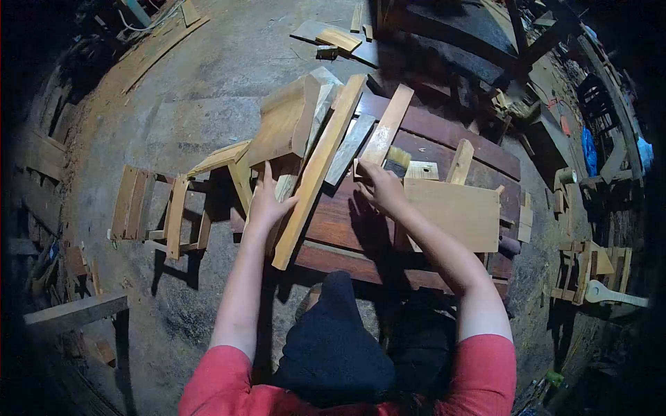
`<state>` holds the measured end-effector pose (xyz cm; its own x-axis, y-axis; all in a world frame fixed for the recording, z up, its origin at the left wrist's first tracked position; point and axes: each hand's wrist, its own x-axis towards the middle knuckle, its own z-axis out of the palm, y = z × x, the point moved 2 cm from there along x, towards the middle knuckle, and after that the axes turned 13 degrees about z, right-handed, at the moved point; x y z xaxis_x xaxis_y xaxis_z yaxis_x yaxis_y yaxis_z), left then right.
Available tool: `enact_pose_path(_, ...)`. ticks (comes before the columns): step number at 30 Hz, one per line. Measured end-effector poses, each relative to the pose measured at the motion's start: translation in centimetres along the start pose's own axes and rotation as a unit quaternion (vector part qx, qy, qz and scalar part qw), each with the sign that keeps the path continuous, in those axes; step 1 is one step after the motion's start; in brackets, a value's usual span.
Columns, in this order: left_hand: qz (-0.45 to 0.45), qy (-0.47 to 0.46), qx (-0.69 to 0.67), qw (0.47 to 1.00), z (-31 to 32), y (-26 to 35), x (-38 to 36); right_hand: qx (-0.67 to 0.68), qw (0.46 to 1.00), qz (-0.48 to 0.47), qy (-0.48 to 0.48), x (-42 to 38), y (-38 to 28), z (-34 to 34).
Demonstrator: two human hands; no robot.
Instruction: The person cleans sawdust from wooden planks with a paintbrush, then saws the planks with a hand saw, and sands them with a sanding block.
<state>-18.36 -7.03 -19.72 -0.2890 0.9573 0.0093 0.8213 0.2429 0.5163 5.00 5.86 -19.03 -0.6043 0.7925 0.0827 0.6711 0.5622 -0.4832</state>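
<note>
My left hand (267, 202) is at the lower end of a thick wooden block (283, 121), its fingers apart and touching the wood; part of the hand's grip is hidden. Beside it a long narrow strip (322, 170) lies slanted over the reddish wooden table (340, 220). My right hand (378, 186) has its fingers closed at the lower end of a pale board (388, 125) that has a whitish patch on it. A wide brush (397, 161) lies right next to that hand. Between the strip and the pale board is a greyish slat (349, 149).
A flat light panel (454, 215) and a short wooden piece (460, 161) lie at the table's right. Small wooden frames stand on the floor at left (177, 215) and right (590, 270). Offcuts (338, 40) lie beyond the table. A dark bench is at the upper right.
</note>
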Motion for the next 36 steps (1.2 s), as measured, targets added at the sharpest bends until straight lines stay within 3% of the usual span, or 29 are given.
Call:
enact_pose_path(1, -0.044, -0.058, -0.069, 0.995, 0.4, -0.7, -0.3, -0.001, 1.000, 0.010, -0.007, -0.1, -0.1, -0.1)
enact_pose_path(3, -0.032, -0.028, -0.024, 0.999, -0.1, -1.0, -0.6, 0.007, 1.000, -0.002, -0.009, -0.2, -0.1, 0.0)
enact_pose_path(6, 0.002, -0.026, -0.183, 0.983, -1.3, -1.7, -0.6, -0.010, 0.999, 0.015, -0.032, -0.1, 0.2, 0.4)
enact_pose_path(10, -0.006, -0.033, -0.105, 0.994, -2.3, -0.7, -1.1, 0.007, 1.000, 0.005, -0.027, -0.2, 0.1, 0.2)
enact_pose_path(12, -0.054, -0.031, -0.082, 0.995, -2.7, 0.5, -1.4, 0.009, 1.000, 0.006, -0.029, -0.2, 0.2, 0.3)
enact_pose_path(15, -0.040, -0.008, -0.042, 0.998, -1.8, 1.2, -2.1, 0.032, 0.999, 0.003, -0.024, -0.3, 0.3, 0.2)
enact_pose_path(17, -0.016, -0.022, -0.016, 1.000, -1.6, 2.1, -2.8, 0.030, 1.000, 0.000, -0.006, -0.3, 0.1, -0.1)
enact_pose_path(19, 0.113, 0.079, -0.034, 0.990, 0.1, 1.8, -3.6, 0.037, 0.999, 0.004, -0.016, -0.4, 0.2, -0.2)
enact_pose_path(21, 0.136, 0.114, 0.032, 0.984, 0.5, 2.6, -5.0, 0.046, 0.999, 0.009, -0.025, -0.6, 0.3, -0.4)
enact_pose_path(23, 0.055, -0.018, -0.040, 0.998, -0.1, 3.6, -5.8, 0.003, 1.000, -0.006, -0.024, -0.7, 0.4, -0.7)
enact_pose_path(24, 0.098, -0.002, -0.017, 0.995, -0.3, 4.1, -6.2, 0.003, 1.000, -0.003, -0.021, -0.7, 0.5, -0.9)
enact_pose_path(27, 0.110, -0.043, -0.014, 0.993, -0.9, 5.5, -7.0, -0.020, 0.999, -0.017, 0.020, -1.3, 0.5, -2.7)
enact_pose_path(29, 0.133, -0.040, 0.013, 0.990, -1.7, 6.3, -7.0, -0.179, 0.977, -0.096, 0.068, -2.0, -0.7, -5.4)
enact_pose_path(31, 0.162, -0.037, 0.038, 0.985, -3.6, 7.8, -6.8, -0.172, 0.981, -0.076, 0.055, -2.6, -0.9, -6.3)
enact_pose_path(33, 0.249, -0.059, 0.077, 0.964, -5.7, 10.1, -6.1, -0.200, 0.975, -0.099, 0.021, -3.0, -1.9, -7.6)
enact_pose_path(35, 0.338, -0.027, 0.125, 0.932, -6.0, 9.9, -5.0, -0.145, 0.978, -0.151, -0.019, -2.7, -1.9, -8.1)
enact_pose_path(36, 0.411, 0.018, 0.151, 0.899, -6.7, 10.4, -4.0, -0.138, 0.982, -0.124, -0.044, -2.5, -1.8, -8.0)
